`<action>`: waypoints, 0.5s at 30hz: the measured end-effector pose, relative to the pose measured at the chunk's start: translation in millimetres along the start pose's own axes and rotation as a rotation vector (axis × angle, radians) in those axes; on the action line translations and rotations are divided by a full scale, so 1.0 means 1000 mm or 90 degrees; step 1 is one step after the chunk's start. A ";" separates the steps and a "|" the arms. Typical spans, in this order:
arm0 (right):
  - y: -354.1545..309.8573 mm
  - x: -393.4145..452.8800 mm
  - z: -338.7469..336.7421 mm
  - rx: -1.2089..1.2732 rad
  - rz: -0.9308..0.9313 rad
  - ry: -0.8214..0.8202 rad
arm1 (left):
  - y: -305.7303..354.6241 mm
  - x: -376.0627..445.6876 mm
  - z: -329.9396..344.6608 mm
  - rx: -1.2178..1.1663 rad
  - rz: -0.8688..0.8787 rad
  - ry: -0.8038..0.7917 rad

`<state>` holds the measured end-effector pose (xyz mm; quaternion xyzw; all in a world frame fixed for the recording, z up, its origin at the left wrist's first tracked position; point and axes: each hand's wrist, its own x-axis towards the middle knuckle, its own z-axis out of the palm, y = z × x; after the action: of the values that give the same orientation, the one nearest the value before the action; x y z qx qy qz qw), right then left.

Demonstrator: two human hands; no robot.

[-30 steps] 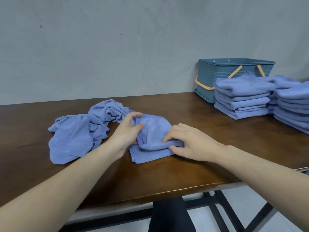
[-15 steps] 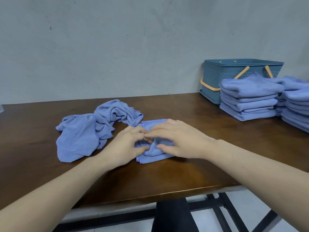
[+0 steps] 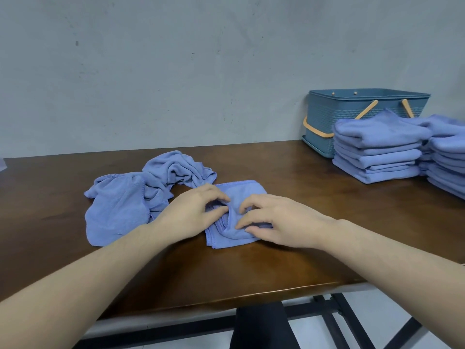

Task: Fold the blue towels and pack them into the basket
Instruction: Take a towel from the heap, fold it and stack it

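The towel (image 3: 239, 215) near the table's (image 3: 289, 268) front edge is being pinched by the left hand (image 3: 191, 215) and right hand (image 3: 279, 220) — keeping its edges aligned should be helping.

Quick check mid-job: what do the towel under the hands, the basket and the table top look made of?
Towel: soft napped cloth, likely microfibre or terry; matte, creases, stitched hem.
Basket: looks like moulded plastic with a woven-pattern wall, matte teal; its handles seem smooth, of uncertain material.
Table top: dark wood or wood veneer, semi-gloss; it shows grain and reflections.
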<state>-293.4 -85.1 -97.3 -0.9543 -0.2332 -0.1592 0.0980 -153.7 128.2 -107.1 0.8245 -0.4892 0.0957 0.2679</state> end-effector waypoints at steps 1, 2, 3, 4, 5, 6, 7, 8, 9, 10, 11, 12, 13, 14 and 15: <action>0.000 0.000 0.000 0.000 0.000 -0.008 | -0.002 0.003 0.001 -0.018 -0.036 -0.003; -0.001 0.001 -0.001 -0.003 0.004 -0.021 | -0.002 0.006 0.002 -0.025 -0.051 -0.008; -0.002 0.001 -0.001 -0.005 0.010 -0.033 | -0.002 0.007 0.001 -0.007 -0.039 -0.011; -0.002 0.001 -0.002 -0.001 0.017 -0.038 | -0.002 0.008 0.000 0.034 -0.007 -0.016; -0.004 0.001 -0.002 0.009 0.024 -0.042 | -0.002 0.009 -0.001 0.090 0.033 -0.014; -0.005 0.001 -0.002 0.023 0.033 -0.044 | -0.002 0.009 -0.004 0.141 0.065 -0.002; -0.006 0.002 -0.003 0.038 0.041 -0.046 | -0.004 0.011 -0.007 0.172 0.077 0.014; -0.006 0.001 -0.002 0.050 0.045 -0.047 | -0.004 0.014 -0.011 0.177 0.060 0.024; -0.005 0.001 -0.002 0.053 0.048 -0.049 | -0.005 0.016 -0.013 0.171 0.037 0.034; -0.004 0.001 -0.001 0.050 0.051 -0.056 | -0.007 0.018 -0.014 0.163 0.014 0.033; -0.003 0.001 0.000 0.049 0.054 -0.066 | -0.008 0.018 -0.014 0.156 -0.007 0.016; -0.003 0.000 0.001 0.059 0.058 -0.072 | -0.009 0.017 -0.013 0.154 -0.024 -0.011; -0.003 0.000 0.000 0.084 0.065 -0.065 | -0.010 0.016 -0.011 0.143 -0.043 -0.032; -0.003 0.000 -0.001 0.124 0.082 -0.040 | -0.011 0.015 -0.009 0.114 -0.069 -0.035; -0.002 0.000 -0.002 0.169 0.109 0.005 | -0.009 0.014 -0.008 0.071 -0.103 -0.021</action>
<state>-294.7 -84.1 -95.4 -0.9488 -0.1696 -0.1220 0.2370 -138.2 125.4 -97.5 0.8764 -0.4192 0.0876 0.2204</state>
